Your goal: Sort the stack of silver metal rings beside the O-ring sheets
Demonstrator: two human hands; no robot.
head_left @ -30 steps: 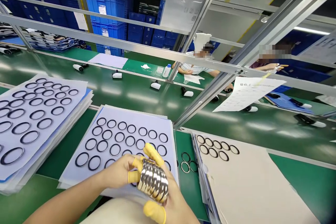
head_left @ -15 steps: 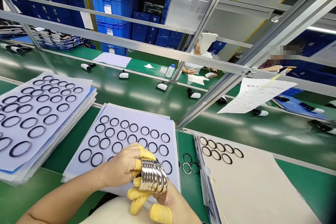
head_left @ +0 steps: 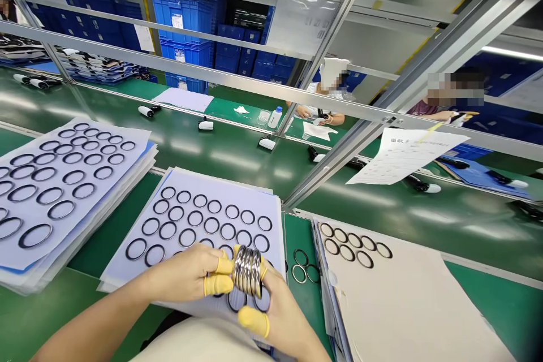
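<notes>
The left hand and right hand, fingers capped in yellow finger cots, grip a stack of shiny metal rings between them, just above a sheet of black rings on the green desk.

On the surface I've a left ring sheet stack, a centre ring sheet stack, loose rings, then a card-topped stack rightward; conveyor belt behind.

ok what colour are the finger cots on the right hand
Yellow, best seen in the head view on the finger cots against the metal rings.
</notes>
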